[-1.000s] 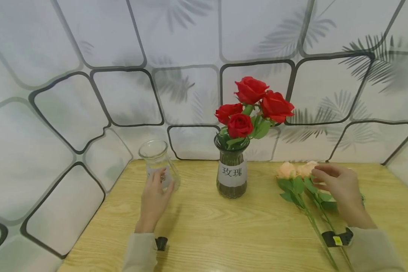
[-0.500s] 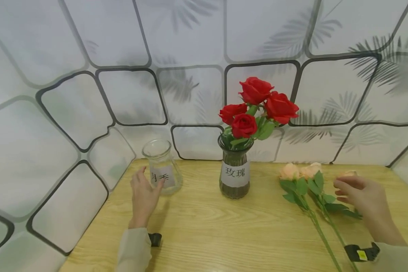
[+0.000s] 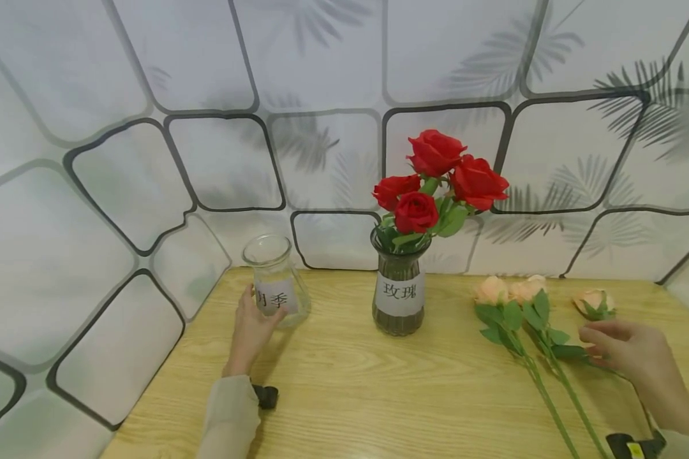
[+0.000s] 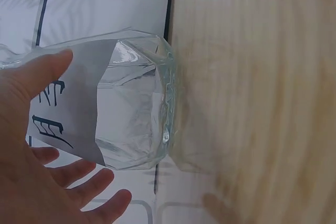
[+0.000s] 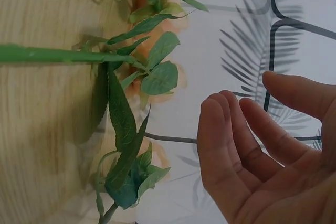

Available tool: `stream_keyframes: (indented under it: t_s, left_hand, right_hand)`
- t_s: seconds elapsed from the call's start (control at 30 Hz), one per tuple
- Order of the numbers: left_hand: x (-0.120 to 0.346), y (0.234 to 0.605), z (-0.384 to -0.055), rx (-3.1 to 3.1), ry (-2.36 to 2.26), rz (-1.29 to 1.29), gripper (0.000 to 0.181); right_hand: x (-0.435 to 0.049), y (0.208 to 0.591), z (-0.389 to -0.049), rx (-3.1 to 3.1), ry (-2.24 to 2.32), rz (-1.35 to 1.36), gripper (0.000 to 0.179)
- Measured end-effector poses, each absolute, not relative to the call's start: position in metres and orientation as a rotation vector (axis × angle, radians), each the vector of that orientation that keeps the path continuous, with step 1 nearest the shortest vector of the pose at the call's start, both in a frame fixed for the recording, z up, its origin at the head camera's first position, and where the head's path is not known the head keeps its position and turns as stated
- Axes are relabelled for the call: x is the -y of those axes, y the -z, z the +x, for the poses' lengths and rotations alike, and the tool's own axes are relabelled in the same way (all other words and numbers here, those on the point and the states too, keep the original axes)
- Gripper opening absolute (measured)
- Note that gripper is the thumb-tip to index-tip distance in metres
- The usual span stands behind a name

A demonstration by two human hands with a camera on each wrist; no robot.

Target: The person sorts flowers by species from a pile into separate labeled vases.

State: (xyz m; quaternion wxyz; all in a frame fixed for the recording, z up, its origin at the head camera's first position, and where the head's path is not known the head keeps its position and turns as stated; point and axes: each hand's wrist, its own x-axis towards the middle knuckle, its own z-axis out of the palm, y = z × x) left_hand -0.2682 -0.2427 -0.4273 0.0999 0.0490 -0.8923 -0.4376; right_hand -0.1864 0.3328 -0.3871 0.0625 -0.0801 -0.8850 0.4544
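My left hand (image 3: pixel 251 335) is at the lower left side of a clear glass vase (image 3: pixel 298 303), which stands upright with a paper label on its front. In the left wrist view the thumb overlaps the label (image 4: pixel 79 93), while the other fingers spread loosely beside the glass. On the right, my right hand (image 3: pixel 637 354) hovers with loosely bent fingers and holds nothing. Three peach roses lie near it: one bloom (image 3: pixel 492 291) at the left, another (image 3: pixel 528 289) beside it, and a third (image 3: pixel 594 303) just beyond the fingers. Green stems (image 5: pixel 58 54) and leaves show in the right wrist view.
A dark ribbed vase (image 3: pixel 399 296) with several red roses (image 3: pixel 436 153) stands between the hands, its label facing me. Behind the wooden table (image 3: pixel 379 395) rises a patterned wall (image 3: pixel 333 159), close to both vases.
My right hand has drawn back to the right and nearer, uncovering the third peach bloom. The left hand has shifted from the vase's front to its left side. The camera has turned slightly left.
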Motion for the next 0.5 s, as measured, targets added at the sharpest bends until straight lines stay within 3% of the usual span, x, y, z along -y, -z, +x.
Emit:
stream_keyframes:
  t_s: [0.5]
  left_hand:
    - [0.2415, 0.4281, -0.2729, 2.621, 1.295, 0.064, 0.086]
  right_hand:
    - [-0.3289, 0.3955, -0.1875, 2.858, -1.527, -0.163, 0.048]
